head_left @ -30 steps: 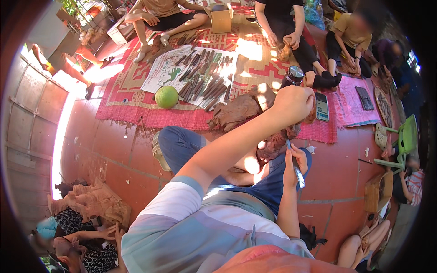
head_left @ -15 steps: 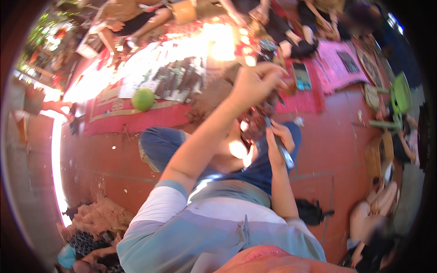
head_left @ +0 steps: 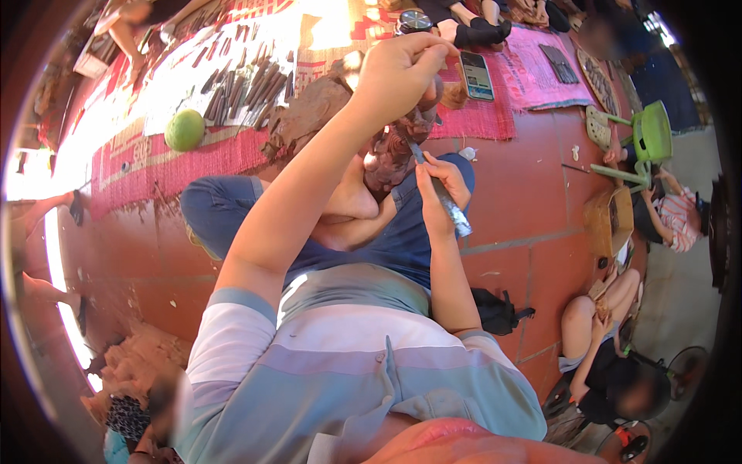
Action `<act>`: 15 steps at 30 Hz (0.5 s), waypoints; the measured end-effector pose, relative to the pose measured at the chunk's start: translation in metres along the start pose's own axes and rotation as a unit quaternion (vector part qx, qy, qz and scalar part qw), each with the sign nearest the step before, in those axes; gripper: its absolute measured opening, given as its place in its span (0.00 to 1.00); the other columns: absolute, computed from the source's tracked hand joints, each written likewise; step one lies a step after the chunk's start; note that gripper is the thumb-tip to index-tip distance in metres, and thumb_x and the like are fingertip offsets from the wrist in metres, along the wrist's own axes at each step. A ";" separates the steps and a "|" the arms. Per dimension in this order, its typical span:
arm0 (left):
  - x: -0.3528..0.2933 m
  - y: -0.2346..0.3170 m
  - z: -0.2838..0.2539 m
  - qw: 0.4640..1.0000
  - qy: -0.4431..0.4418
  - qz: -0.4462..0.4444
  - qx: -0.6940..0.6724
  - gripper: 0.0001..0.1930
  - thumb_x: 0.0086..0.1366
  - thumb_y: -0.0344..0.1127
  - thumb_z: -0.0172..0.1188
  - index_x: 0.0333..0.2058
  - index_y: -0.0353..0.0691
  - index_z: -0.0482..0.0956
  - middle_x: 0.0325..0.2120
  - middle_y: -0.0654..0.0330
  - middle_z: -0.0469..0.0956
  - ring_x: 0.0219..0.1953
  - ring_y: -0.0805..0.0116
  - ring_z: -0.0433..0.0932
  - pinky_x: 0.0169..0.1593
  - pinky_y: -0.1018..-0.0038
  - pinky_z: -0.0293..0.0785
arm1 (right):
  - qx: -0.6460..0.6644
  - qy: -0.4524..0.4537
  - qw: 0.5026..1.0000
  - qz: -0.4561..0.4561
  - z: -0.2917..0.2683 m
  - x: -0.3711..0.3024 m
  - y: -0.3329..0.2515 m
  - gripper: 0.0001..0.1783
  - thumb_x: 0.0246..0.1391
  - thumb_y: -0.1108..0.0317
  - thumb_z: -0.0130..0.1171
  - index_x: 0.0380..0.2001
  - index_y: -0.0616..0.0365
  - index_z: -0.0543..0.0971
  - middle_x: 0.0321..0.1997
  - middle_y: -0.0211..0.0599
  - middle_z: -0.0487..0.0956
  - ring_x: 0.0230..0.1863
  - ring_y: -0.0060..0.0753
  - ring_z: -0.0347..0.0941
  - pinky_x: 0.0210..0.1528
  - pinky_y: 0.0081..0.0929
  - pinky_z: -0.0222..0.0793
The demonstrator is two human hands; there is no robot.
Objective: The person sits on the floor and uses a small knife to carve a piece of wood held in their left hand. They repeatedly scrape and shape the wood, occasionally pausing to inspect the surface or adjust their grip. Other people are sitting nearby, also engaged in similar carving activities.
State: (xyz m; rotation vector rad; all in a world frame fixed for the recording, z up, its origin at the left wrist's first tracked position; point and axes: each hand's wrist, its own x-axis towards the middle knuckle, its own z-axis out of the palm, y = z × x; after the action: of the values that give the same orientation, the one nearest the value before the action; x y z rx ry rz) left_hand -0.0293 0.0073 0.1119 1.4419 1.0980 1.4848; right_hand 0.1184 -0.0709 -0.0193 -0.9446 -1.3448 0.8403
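Note:
A reddish-brown clay sculpture (head_left: 385,164) with rounded, coiled relief stands between my crossed legs. My right hand (head_left: 447,184) is closed around a slim silver-grey modelling tool (head_left: 453,210); its narrow tip meets the clay's right side. Over the far top of the piece, my left hand (head_left: 400,71) is bent at the wrist, its fingers curled and drawn together. Whatever those fingers pinch is hidden or too small to make out. Left of the sculpture lies a large lump of brown clay (head_left: 309,112).
Several dark tools (head_left: 251,89) lie on white sheets over a red mat (head_left: 239,151). A round green fruit (head_left: 185,130) sits nearby. Beyond the sculpture is a phone (head_left: 476,76). A green chair (head_left: 653,131), a black bag (head_left: 498,311) and other people surround me on the tiled floor.
The whole view has shifted, so the mat, fruit and my hands appear higher and further left. Both hands keep much the same pose, the right still gripping the modelling tool.

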 end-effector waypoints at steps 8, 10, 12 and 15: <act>-0.002 0.009 -0.004 0.999 -0.001 -0.010 0.044 0.11 0.62 0.34 0.49 0.35 0.36 0.79 0.12 0.63 0.74 0.14 0.78 0.73 0.23 0.80 0.69 | -0.014 -0.033 0.999 -0.015 0.000 -0.002 0.007 0.05 0.51 0.82 0.57 0.32 0.64 0.74 0.44 0.46 0.76 0.42 0.27 0.74 0.45 0.20 0.70; -0.004 0.014 -0.005 0.999 -0.007 -0.019 0.032 0.12 0.62 0.34 0.48 0.35 0.36 0.80 0.12 0.63 0.75 0.14 0.78 0.73 0.24 0.80 0.70 | -0.027 -0.038 0.999 -0.020 0.001 0.003 0.000 0.04 0.51 0.82 0.57 0.32 0.65 0.74 0.45 0.46 0.76 0.43 0.28 0.74 0.45 0.21 0.71; -0.001 0.010 -0.004 0.999 -0.016 -0.003 0.031 0.12 0.62 0.34 0.48 0.35 0.36 0.80 0.12 0.63 0.75 0.15 0.78 0.74 0.24 0.80 0.70 | 0.021 -0.023 0.999 -0.013 0.010 0.000 0.002 0.04 0.51 0.82 0.57 0.32 0.65 0.74 0.45 0.46 0.76 0.44 0.28 0.74 0.45 0.21 0.71; -0.002 0.006 -0.001 1.000 -0.007 -0.001 0.026 0.12 0.63 0.36 0.49 0.36 0.39 0.80 0.10 0.65 0.72 0.14 0.82 0.69 0.22 0.82 0.65 | 0.033 -0.011 0.999 -0.003 0.006 -0.005 0.008 0.05 0.49 0.81 0.59 0.30 0.64 0.75 0.44 0.45 0.77 0.42 0.25 0.73 0.42 0.19 0.70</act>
State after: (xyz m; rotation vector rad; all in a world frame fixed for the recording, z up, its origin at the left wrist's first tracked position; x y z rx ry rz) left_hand -0.0301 0.0031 0.1166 1.4846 1.1378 1.4531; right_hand 0.1127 -0.0716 -0.0282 -0.8815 -1.3307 0.8874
